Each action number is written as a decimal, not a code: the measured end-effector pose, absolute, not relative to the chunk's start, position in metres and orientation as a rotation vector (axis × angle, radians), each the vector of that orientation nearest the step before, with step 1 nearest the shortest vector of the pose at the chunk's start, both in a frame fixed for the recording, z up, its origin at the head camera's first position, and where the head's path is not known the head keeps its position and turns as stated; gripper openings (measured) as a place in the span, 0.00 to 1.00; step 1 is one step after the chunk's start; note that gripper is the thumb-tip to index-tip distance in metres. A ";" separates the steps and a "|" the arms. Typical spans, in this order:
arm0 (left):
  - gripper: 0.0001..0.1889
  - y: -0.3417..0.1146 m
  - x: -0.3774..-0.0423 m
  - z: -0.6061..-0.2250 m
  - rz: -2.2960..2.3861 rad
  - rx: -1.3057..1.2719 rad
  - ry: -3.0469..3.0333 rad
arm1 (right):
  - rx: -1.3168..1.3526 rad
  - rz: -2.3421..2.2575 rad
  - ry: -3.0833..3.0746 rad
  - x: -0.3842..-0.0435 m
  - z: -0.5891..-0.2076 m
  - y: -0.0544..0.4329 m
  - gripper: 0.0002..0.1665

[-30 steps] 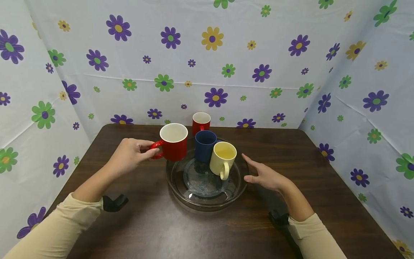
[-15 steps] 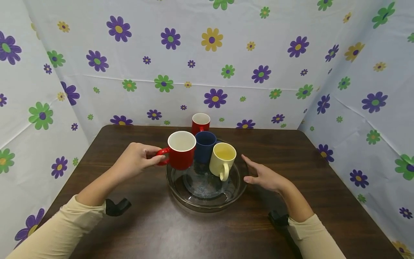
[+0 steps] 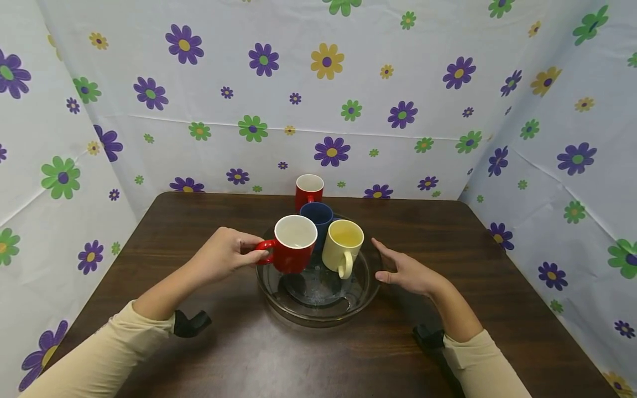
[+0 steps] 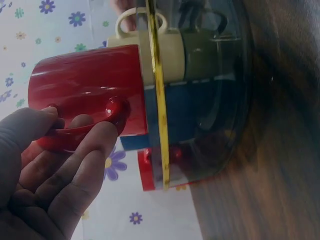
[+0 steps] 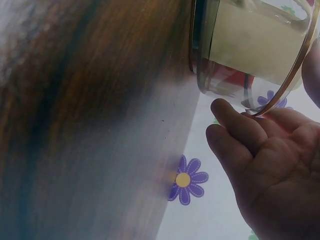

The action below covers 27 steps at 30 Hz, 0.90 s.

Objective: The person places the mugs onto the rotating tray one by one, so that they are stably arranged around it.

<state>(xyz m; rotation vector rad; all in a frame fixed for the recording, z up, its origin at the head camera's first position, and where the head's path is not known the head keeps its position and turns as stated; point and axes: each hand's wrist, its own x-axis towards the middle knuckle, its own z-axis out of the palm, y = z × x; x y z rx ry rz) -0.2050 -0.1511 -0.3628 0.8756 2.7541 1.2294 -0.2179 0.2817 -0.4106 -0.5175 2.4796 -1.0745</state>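
By its handle, my left hand [image 3: 226, 253] holds a red mug [image 3: 293, 251] with a white inside over the left part of a round glass dish [image 3: 318, 319]. In the left wrist view, thumb and fingers pinch the handle of this red mug [image 4: 85, 80], whose base hangs near the dish's rim [image 4: 159, 95]. Inside the dish stand a blue mug [image 3: 318, 213] and a pale yellow mug [image 3: 338, 251], its handle facing the front. My right hand [image 3: 410, 271] rests at the dish's right side with loosely bent, spread fingers; the right wrist view shows its fingers [image 5: 240, 125] along the glass wall.
Another red mug [image 3: 309, 193] stands behind the blue one at the back; whether it is inside the dish is hard to tell. The dark wooden table [image 3: 209, 354] reaches a flowered white cloth [image 3: 219, 72] at the back and sides.
My left hand has carried the red mug rightward and toward the front, over the dish, partly covering the blue mug. My right hand has stayed in place.
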 end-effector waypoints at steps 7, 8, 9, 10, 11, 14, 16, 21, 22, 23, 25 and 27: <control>0.06 -0.140 -0.205 -0.368 1.188 0.950 2.723 | -0.530 -1.086 2.469 -0.217 -0.412 0.282 0.52; 0.06 -0.139 -0.205 -0.368 1.190 0.960 2.715 | -0.531 -1.081 2.472 -0.217 -0.412 0.282 0.52; 0.06 -0.138 -0.206 -0.369 1.190 0.961 2.710 | -0.537 -1.073 2.477 -0.217 -0.412 0.283 0.52; 0.06 -0.137 -0.206 -0.369 1.185 0.968 2.709 | -0.540 -1.069 2.481 -0.217 -0.412 0.283 0.52; 0.06 -0.136 -0.206 -0.370 1.180 0.976 2.707 | -0.543 -1.060 2.488 -0.218 -0.412 0.283 0.52; 0.06 -0.133 -0.207 -0.371 1.162 0.996 2.702 | -0.552 -1.044 2.499 -0.218 -0.412 0.282 0.52; 0.06 -0.132 -0.208 -0.372 1.145 0.997 2.704 | -0.547 -1.050 2.496 -0.218 -0.412 0.283 0.52; 0.05 -0.127 -0.209 -0.375 1.133 0.999 2.684 | -0.532 -1.064 2.485 -0.219 -0.412 0.283 0.52; 0.05 -0.126 -0.209 -0.376 1.125 1.005 2.688 | -0.530 -1.065 2.485 -0.219 -0.412 0.283 0.52; 0.06 -0.126 -0.210 -0.377 1.117 1.017 2.687 | -0.531 -1.065 2.485 -0.219 -0.412 0.283 0.52; 0.05 -0.124 -0.210 -0.378 1.102 1.036 2.692 | -0.531 -1.064 2.486 -0.219 -0.412 0.284 0.52; 0.05 -0.123 -0.210 -0.380 1.086 1.048 2.696 | -0.541 -1.061 2.488 -0.219 -0.412 0.284 0.52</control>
